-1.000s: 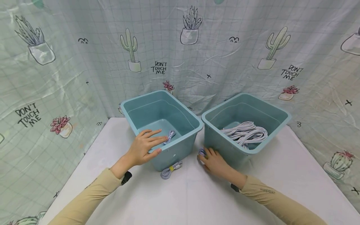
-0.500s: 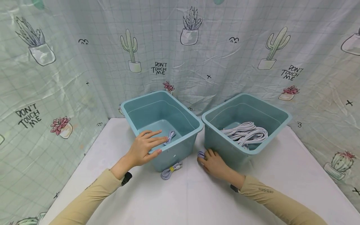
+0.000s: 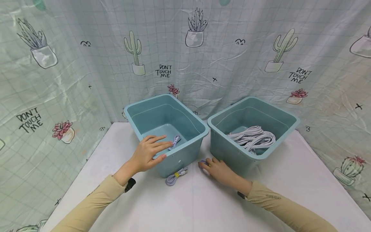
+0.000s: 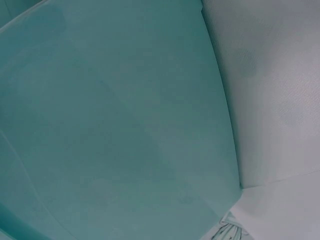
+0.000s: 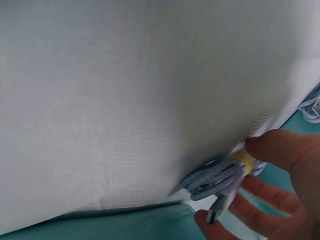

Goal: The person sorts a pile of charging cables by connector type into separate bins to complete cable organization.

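Observation:
My left hand (image 3: 146, 153) lies over the near rim of the left teal bin (image 3: 188, 154), fingers extended inward towards a small coiled cable (image 3: 175, 140) inside. In the left wrist view the bin's wall (image 4: 125, 110) fills most of the picture and the hand is out of sight. My right hand (image 3: 217, 170) is low at the table between the two bins. It holds a coiled USB cable (image 5: 215, 177) with a yellow tie (image 5: 243, 161) between thumb and fingers, its metal plug (image 5: 216, 210) sticking out. From the head view that cable is mostly hidden by the fingers.
Another yellow-tied coiled cable (image 3: 173, 178) lies on the white table (image 3: 162, 209) in front of the left bin. The right teal bin (image 3: 232, 151) contains a heap of white cables (image 3: 255, 137). A cactus-print curtain (image 3: 179, 38) hangs behind.
The right hand has shifted slightly left and towards the person, with its fingers covering more of the cable. My left hand stays where it was.

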A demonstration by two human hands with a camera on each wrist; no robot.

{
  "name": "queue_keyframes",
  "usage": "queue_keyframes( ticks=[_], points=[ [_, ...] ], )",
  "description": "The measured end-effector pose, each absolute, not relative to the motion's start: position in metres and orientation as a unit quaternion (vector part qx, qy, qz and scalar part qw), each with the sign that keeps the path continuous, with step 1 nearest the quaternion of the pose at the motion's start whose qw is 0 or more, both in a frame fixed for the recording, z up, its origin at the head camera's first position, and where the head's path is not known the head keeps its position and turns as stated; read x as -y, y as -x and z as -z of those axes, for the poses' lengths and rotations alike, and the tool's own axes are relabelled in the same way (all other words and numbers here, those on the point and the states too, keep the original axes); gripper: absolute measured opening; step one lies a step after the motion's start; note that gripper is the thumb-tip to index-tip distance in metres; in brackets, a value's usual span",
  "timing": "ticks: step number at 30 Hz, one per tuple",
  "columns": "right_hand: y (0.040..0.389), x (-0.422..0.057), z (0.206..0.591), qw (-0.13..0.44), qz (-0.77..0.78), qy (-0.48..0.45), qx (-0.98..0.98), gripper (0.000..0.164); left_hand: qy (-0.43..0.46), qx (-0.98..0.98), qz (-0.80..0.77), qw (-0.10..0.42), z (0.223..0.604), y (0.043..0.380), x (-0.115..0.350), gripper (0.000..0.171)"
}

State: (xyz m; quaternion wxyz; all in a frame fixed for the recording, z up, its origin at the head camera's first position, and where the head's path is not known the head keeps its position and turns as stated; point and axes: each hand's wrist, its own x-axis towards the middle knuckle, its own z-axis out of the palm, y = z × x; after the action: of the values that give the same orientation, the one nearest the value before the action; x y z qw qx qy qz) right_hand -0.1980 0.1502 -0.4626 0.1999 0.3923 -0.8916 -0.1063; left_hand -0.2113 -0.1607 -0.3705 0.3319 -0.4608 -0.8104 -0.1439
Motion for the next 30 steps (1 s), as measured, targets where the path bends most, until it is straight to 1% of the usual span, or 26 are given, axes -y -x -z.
queue_keyframes(
  ticks=[5,12,16,20,26,30],
  points=[
    [0.202,-0.144,0.463,0.216,0.134,-0.396,0.883,0.039,0.461,0.808,0.145,0.338,0.37,0.211,0.16,0.054],
    [0.204,-0.138,0.46,0.185,0.125,-0.403,0.888,0.037,0.46,0.81,0.147,0.334,0.371,0.211,0.16,0.05],
    [0.203,-0.136,0.458,0.191,0.132,-0.406,0.884,0.034,0.458,0.811,0.146,0.334,0.371,0.211,0.161,0.049],
    [0.2,-0.136,0.454,0.199,0.151,-0.407,0.878,0.037,0.457,0.811,0.146,0.335,0.372,0.212,0.161,0.051],
    [0.198,-0.137,0.444,0.185,0.155,-0.406,0.881,0.049,0.457,0.812,0.146,0.333,0.371,0.212,0.161,0.051],
    [0.196,-0.138,0.439,0.183,0.156,-0.414,0.878,0.048,0.457,0.813,0.144,0.332,0.371,0.212,0.161,0.051]
  ],
)
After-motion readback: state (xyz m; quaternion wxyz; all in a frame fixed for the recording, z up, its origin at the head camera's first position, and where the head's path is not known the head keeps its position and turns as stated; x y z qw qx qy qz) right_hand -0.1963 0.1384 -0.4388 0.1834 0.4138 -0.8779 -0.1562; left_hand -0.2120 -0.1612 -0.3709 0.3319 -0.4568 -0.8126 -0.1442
